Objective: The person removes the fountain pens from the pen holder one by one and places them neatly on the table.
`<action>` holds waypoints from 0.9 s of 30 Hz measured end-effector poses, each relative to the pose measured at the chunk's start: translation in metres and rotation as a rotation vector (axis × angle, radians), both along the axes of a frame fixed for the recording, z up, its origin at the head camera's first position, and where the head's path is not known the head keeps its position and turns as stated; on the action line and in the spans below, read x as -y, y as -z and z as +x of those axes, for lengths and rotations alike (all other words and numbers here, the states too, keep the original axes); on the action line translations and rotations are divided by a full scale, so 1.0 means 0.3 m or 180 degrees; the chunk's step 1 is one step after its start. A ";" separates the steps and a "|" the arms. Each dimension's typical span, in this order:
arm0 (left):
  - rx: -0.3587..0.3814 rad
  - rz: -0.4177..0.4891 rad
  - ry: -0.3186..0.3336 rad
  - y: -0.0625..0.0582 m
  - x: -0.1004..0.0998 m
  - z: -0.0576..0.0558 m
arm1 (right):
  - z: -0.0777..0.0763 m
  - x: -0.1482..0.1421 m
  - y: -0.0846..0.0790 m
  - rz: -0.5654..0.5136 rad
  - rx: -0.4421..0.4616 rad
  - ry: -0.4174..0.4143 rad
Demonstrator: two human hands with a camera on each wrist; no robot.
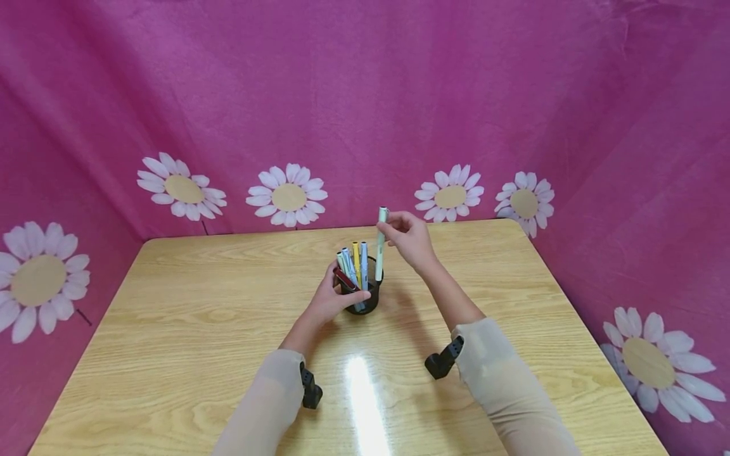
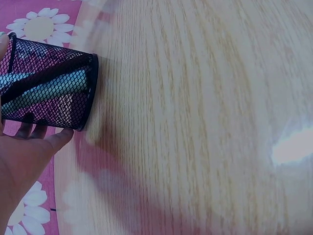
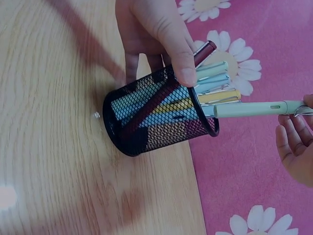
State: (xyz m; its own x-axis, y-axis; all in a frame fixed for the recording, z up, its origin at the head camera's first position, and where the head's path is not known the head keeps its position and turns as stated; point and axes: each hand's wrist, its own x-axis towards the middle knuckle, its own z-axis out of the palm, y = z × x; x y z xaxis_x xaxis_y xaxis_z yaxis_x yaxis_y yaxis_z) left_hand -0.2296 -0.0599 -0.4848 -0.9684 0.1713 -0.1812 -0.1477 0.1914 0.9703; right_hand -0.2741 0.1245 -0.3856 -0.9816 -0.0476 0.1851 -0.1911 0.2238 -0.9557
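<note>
A black mesh pen cup (image 1: 371, 304) stands on the table, with my left hand (image 1: 327, 300) curled round its left side and the thumb across its front. Several pens stand in it: a dark red pen (image 3: 205, 53) leaning to the left, a yellow pen (image 1: 356, 253), and light blue and pale green ones. My right hand (image 1: 412, 239) pinches a pale green pen (image 3: 254, 108) near its top, holding it upright at the cup's right rim. In the right wrist view its lower end is at the rim. The left wrist view shows the cup's mesh side (image 2: 49, 83) and part of my left hand (image 2: 24, 161).
The wooden table (image 1: 217, 304) spreads round the cup, with a bright light reflection near its front. A pink curtain (image 1: 365, 114) with large daisies hangs behind and along both sides. Dark wrist cameras (image 1: 445, 360) sit on both sleeves.
</note>
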 end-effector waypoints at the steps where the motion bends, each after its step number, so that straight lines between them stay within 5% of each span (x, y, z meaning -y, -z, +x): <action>1: -0.0009 0.0003 0.0009 -0.001 0.001 0.001 | -0.001 -0.002 -0.002 -0.0005 -0.0007 0.0001; 27: -0.0037 0.0043 0.0019 0.001 0.000 0.006 | -0.018 -0.095 0.014 0.0092 0.0117 0.0106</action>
State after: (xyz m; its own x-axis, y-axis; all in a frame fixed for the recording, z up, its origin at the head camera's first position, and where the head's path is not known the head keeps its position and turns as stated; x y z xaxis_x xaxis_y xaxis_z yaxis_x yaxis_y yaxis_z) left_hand -0.2278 -0.0600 -0.4851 -0.9694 0.1796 -0.1675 -0.1352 0.1791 0.9745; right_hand -0.2795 0.1530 -0.3900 -0.9888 -0.0195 0.1480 -0.1480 0.2571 -0.9550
